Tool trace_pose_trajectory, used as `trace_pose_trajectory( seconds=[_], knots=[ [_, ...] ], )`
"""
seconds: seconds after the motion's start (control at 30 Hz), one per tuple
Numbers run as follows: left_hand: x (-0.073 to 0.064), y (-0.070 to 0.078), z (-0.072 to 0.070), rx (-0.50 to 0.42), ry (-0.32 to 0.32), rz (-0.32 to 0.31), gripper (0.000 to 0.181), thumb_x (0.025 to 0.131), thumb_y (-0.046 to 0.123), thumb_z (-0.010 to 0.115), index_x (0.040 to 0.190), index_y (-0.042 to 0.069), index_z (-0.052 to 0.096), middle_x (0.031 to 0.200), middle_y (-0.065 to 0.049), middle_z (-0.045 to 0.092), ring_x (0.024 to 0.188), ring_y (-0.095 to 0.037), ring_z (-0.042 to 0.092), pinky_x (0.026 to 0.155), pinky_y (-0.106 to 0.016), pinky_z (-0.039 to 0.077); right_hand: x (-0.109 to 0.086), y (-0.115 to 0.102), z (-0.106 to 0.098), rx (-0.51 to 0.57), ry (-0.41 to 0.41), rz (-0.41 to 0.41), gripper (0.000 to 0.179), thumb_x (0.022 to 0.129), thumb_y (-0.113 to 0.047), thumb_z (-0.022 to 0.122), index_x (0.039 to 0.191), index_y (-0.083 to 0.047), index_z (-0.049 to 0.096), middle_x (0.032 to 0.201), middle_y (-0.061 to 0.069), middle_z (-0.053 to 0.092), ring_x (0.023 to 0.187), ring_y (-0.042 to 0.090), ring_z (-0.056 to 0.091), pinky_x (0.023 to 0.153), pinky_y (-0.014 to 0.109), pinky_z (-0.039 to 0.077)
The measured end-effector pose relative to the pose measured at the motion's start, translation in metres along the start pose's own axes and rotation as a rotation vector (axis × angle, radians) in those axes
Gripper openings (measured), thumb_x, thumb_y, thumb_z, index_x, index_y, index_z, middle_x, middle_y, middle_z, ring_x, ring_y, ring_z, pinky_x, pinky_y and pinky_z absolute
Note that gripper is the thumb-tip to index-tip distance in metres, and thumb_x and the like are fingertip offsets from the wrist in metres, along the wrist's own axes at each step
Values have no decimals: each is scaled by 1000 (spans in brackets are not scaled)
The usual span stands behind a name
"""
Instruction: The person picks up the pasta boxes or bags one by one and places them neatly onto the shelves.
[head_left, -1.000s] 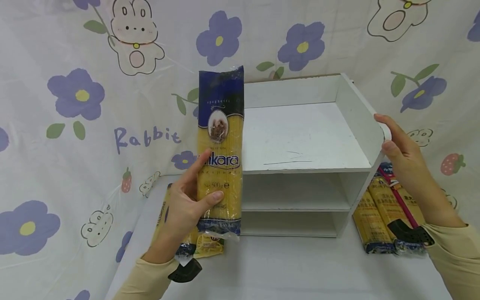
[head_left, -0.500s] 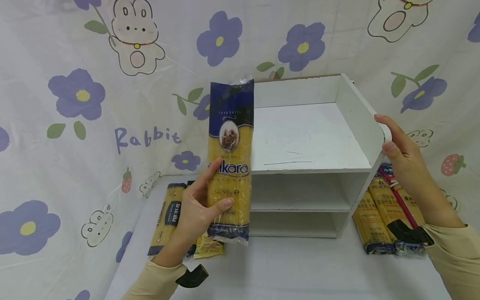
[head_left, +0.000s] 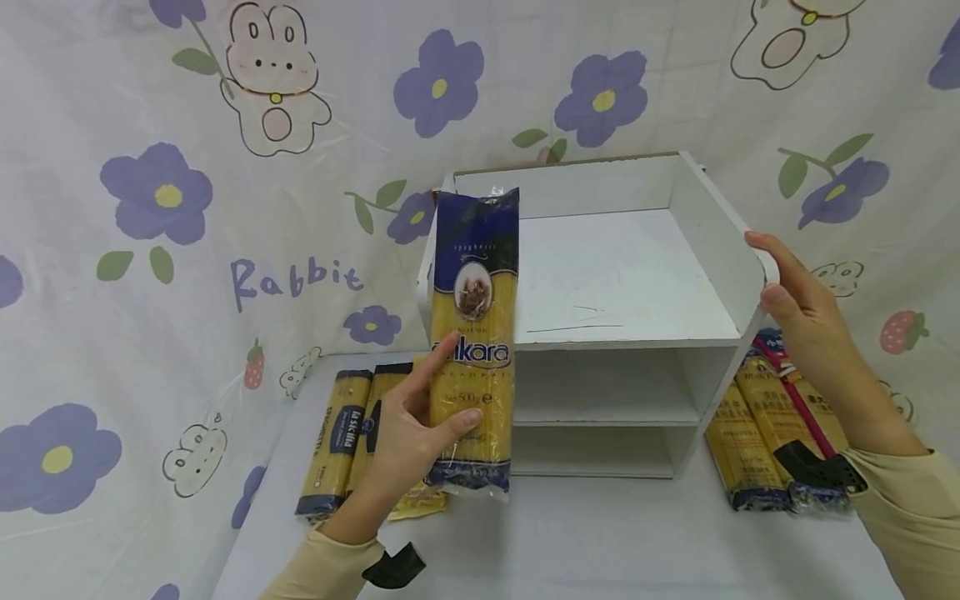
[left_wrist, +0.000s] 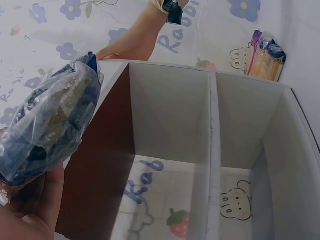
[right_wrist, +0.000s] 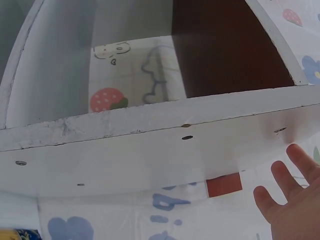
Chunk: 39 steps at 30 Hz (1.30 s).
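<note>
Where the left hand (head_left: 412,437) grips, spaghetti (head_left: 483,375) extends above.

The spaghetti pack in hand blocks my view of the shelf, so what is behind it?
Behind the spaghetti pack is the white shelf; part of its left side shows past the pack. The left ends of its lower compartments are covered in the head view.
</note>
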<state>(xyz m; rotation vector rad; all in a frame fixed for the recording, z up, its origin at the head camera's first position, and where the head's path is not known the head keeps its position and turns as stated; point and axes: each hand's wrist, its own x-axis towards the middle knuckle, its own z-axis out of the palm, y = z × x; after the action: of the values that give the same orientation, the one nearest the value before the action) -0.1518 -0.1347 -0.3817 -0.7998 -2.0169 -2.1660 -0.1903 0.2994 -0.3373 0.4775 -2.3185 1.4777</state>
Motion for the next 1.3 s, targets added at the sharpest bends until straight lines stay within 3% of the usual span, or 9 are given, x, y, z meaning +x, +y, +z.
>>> trace_pose_trajectory(
  seconds=[0.13, 0.3, 0.4, 0.53, 0.63, 0.87, 1.03, 1.2, 1.3],
  knots=[
    [1, -4, 1, -2, 14, -12, 79, 85, 4, 76, 153, 19, 39, 149, -8, 51, 114, -14, 67, 90, -29, 59, 0, 1, 0, -1, 0, -3, 51, 107, -29, 40, 157, -27, 29, 164, -3, 28, 144, 6, 36, 120, 28, 32],
    [1, -7, 2, 19, 31, -29, 77, 85, 5, 76, 152, 20, 41, 148, -10, 52, 112, -13, 68, 88, -27, 59, 1, 2, -1, 13, -4, 3, 51, 107, -29, 41, 157, -27, 29, 165, -4, 27, 146, 8, 34, 124, 38, 27],
    [0, -6, 2, 30, 33, -50, 77, 85, 4, 75, 152, 21, 41, 148, -11, 52, 111, -11, 68, 88, -26, 59, 1, 2, 0, 11, -3, -2, 51, 107, -28, 40, 157, -27, 29, 164, -4, 28, 144, 7, 36, 122, 32, 30],
    [1, 0, 3, 22, 29, -93, 76, 87, 5, 74, 152, 25, 41, 146, -10, 52, 109, -11, 68, 86, -26, 59, 1, 2, 0, 6, 9, -26, 50, 107, -28, 40, 156, -25, 30, 161, -3, 33, 137, 3, 41, 109, 15, 39],
    [2, 5, 4, 1, 31, -133, 76, 87, 5, 74, 151, 28, 41, 145, -10, 52, 109, -12, 68, 86, -28, 60, 1, 1, 1, 12, 13, -35, 50, 107, -28, 40, 156, -24, 30, 161, -3, 34, 136, 3, 42, 106, 12, 39],
    [4, 18, 6, -28, 47, -250, 74, 87, 8, 75, 149, 34, 43, 144, -9, 53, 109, -14, 68, 86, -29, 60, 0, -2, 1, 6, 10, 6, 50, 107, -29, 40, 156, -27, 30, 164, -4, 29, 142, 5, 37, 123, 35, 28],
    [6, 26, 5, -56, 50, -332, 70, 89, 10, 73, 147, 36, 44, 144, -9, 52, 108, -15, 68, 86, -30, 59, 0, -1, 1, 13, 8, 14, 50, 107, -30, 40, 156, -28, 30, 164, -4, 27, 145, 7, 34, 125, 46, 22],
    [6, 36, 3, -106, 6, -356, 69, 92, 13, 67, 151, 34, 38, 153, -5, 44, 116, -13, 63, 91, -25, 57, 1, 0, 1, 25, 8, 8, 50, 107, -30, 40, 156, -27, 30, 165, -5, 24, 147, 8, 32, 124, 55, 17],
    [5, 41, 0, -140, -64, -349, 76, 90, 17, 69, 155, 32, 31, 158, -3, 35, 123, -14, 57, 95, -23, 54, 1, 1, 1, 19, 7, 8, 51, 107, -30, 40, 156, -28, 29, 165, -4, 26, 145, 7, 34, 125, 51, 20]
  ],
)
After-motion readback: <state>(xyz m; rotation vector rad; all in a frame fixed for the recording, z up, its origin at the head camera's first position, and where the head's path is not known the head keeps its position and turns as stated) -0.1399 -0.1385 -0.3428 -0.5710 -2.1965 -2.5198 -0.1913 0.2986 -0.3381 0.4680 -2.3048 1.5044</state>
